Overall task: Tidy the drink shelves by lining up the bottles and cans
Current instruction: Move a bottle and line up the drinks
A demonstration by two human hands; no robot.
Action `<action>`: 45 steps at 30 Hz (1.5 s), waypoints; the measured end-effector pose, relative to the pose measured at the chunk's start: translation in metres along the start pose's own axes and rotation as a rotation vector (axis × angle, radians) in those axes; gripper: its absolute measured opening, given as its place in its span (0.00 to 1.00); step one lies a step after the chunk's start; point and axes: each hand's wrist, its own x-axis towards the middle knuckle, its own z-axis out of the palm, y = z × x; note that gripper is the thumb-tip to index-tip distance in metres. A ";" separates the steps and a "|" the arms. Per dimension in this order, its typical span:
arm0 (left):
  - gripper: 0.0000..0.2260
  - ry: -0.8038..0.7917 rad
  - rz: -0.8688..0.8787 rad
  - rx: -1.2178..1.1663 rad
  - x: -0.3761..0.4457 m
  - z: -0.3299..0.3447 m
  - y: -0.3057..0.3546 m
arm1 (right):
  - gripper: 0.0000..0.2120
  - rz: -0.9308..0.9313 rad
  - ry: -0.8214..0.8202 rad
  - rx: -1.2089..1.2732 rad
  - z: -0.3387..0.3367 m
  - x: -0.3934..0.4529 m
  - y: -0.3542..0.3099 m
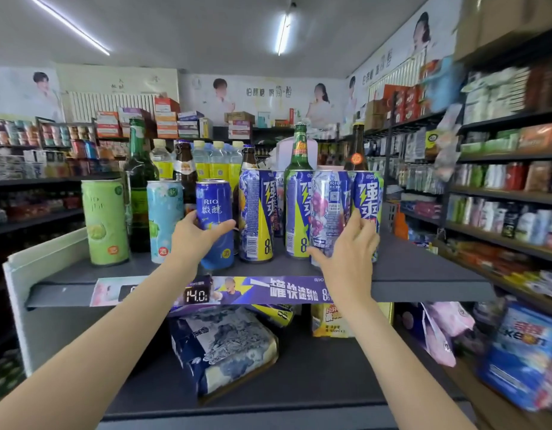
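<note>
Shelf (423, 274) carries seven cans; left hand (192, 234) grips one blue can (214, 212), right hand (346, 252) another (329, 206).

Head view; forward, near shelf (423, 283)

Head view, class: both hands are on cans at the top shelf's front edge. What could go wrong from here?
1. The blue RIO can in the left hand looks tilted at the shelf lip; it may topple off.
2. The right hand grips the purple grape can wedged between neighbours; shifting it could knock them.
</note>
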 end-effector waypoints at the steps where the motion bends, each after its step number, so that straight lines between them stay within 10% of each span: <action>1: 0.22 -0.012 0.026 0.057 -0.001 -0.005 0.003 | 0.43 -0.056 0.070 0.027 -0.002 -0.004 -0.005; 10: 0.20 -0.068 0.154 0.397 -0.014 -0.052 0.019 | 0.43 -0.010 -0.418 0.344 0.036 0.007 -0.080; 21: 0.24 -0.026 0.159 0.461 -0.015 -0.070 0.018 | 0.42 0.156 -0.432 0.187 0.078 0.029 -0.104; 27: 0.26 -0.022 0.177 0.497 -0.008 -0.072 0.012 | 0.30 -0.353 -0.048 0.071 0.058 0.016 -0.112; 33: 0.24 -0.015 0.178 0.473 -0.003 -0.072 0.005 | 0.24 -0.456 -0.483 -0.085 0.075 0.023 -0.136; 45: 0.25 -0.027 0.187 0.457 -0.004 -0.074 0.005 | 0.27 -0.406 -0.600 -0.338 0.057 0.021 -0.142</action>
